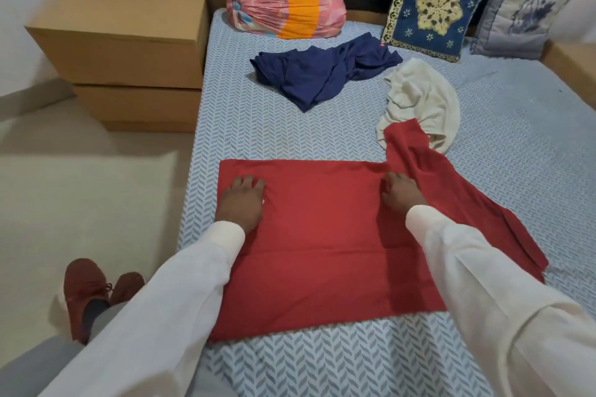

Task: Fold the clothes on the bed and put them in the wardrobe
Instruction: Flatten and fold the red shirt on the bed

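From my feed the bed [338, 126] fills most of the view, covered in a pale blue leaf-patterned sheet, with two stacked cardboard boxes [122, 42] on the floor just beside its left edge. The red garment [322, 235] lies spread flat on the near part of the bed; its right part is rumpled and one red flap reaches up over the lower edge of the cream garment [422, 100], which lies crumpled beyond it. Against the dark headboard rest a pink and orange bundle [285, 5], a blue cushion with gold trim [435, 3] and a grey cushion [525, 10] at the far right. The navy garment [325, 74] lies loosely heaped between the bundle and the red garment, well apart from the red one. The left hand [242, 203] rests palm down on the red cloth near its left edge, fingers spread and gripping nothing. The right hand [401, 193] sits on the cloth where the rumpled part begins, fingertips bent down into it; I cannot tell whether it pinches a fold. A dark red shoe [84, 287] stands on the floor at lower left
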Available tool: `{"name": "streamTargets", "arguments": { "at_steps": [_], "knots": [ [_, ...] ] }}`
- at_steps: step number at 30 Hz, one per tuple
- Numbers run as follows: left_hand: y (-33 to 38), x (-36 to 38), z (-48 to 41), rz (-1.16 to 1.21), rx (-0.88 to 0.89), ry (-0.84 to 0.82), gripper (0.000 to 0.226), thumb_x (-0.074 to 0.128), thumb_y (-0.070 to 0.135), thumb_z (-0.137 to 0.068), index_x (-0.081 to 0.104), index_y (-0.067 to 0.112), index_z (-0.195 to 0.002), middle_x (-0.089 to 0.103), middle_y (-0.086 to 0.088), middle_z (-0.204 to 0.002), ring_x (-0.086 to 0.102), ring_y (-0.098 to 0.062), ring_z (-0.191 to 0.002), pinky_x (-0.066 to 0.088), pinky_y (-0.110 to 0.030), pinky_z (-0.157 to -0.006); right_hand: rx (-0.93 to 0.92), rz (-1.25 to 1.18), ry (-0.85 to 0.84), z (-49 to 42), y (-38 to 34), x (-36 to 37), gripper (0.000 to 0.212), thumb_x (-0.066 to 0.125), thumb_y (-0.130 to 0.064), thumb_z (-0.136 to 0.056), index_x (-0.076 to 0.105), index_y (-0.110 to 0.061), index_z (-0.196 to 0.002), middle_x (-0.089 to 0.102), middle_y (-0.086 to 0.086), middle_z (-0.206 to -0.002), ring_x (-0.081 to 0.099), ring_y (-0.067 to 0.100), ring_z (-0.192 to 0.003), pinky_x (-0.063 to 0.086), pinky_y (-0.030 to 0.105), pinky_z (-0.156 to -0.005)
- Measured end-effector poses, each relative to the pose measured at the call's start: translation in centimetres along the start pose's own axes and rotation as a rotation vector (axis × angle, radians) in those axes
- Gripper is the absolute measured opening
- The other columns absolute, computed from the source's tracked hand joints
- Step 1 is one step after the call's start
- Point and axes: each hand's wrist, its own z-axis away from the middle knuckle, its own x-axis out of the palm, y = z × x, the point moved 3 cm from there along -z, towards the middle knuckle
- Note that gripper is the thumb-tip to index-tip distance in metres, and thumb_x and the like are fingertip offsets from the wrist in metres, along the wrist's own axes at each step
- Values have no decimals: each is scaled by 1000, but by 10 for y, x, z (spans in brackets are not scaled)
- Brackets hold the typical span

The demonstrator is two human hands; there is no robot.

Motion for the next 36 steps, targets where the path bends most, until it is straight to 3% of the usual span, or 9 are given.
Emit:
{"name": "streamTargets", "arguments": {
  "at_steps": [4, 7, 10, 13, 16, 21, 24, 28, 36],
  "knots": [
    [-34, -6, -42, 20, -75, -102, 57, 39, 27, -100, 20, 25, -154, 24, -9, -158, 28, -34, -138, 42, -49, -99, 94, -29, -29, -31, -4, -13, 66, 49, -13, -91, 27, -23, -153, 43, 26, -140, 49, 44, -126, 38, 43, -108],
    [-49, -16, -63, 1, -109, -146, 56, 38, 21, -100, 21, 22, -153, 31, -12, -150, 40, -35, -127, 43, -49, -94, 147, -34, -65, -46, -4, -21, 64, 46, -18, -95, 24, -33, -154, 41, 22, -143, 48, 40, -128, 41, 44, -106],
    [-55, -28, -69, 31, -77, -94, 36, 45, 12, -94, 48, 15, -130, 48, -13, -124, 56, -36, -105, 47, -46, -83, 173, -102, -32, -46, -6, -29, 48, 47, -9, -90, 50, -25, -136, 57, 19, -127, 63, 37, -102, 52, 34, -79],
    [-58, -40, -53, 114, -70, 37, 18, 54, 13, -89, 61, 16, -106, 53, -9, -109, 61, -33, -89, 46, -38, -75, 235, -255, 61, -21, -2, -34, 34, 48, -1, -90, 58, -16, -118, 66, 21, -104, 69, 35, -80, 41, 26, -51],
    [-56, -47, -20, 171, -45, 136, 13, 58, 13, -87, 64, 19, -97, 55, -5, -101, 60, -31, -85, 44, -36, -70, 216, -410, 258, 11, 10, -28, 19, 53, 0, -85, 61, -9, -100, 71, 24, -89, 69, 38, -80, 50, 35, -66],
    [-42, -43, 50, 90, 58, 193, 12, 61, 13, -83, 66, 21, -90, 57, -1, -92, 54, -27, -95, 46, -36, -64, 113, -317, 441, 74, 33, -9, 20, 59, -13, -72, 71, -11, -87, 63, 18, -90, 57, 39, -93, 40, 38, -87],
    [-34, -35, 81, 1, 123, 175, 14, 63, 10, -78, 70, 19, -87, 60, -2, -85, 53, -29, -91, 47, -36, -63, 89, -183, 462, 107, 47, 3, 22, 58, -25, -69, 71, -19, -85, 60, 13, -87, 55, 37, -90, 40, 38, -84],
    [-24, -30, 106, -84, 142, 128, 21, 56, 10, -81, 70, 18, -94, 62, -4, -89, 53, -30, -93, 47, -40, -72, 51, -134, 487, 140, 55, 12, 17, 74, -9, -66, 71, -16, -81, 58, 14, -84, 54, 38, -83, 45, 41, -78],
    [-12, -23, 123, -163, 74, -6, 24, 48, 16, -90, 62, 23, -107, 60, -2, -105, 53, -27, -103, 40, -39, -85, 19, -136, 448, 153, 51, 17, 10, 72, -11, -67, 67, -15, -76, 53, 10, -85, 53, 35, -85, 46, 38, -71]
  ]
}}
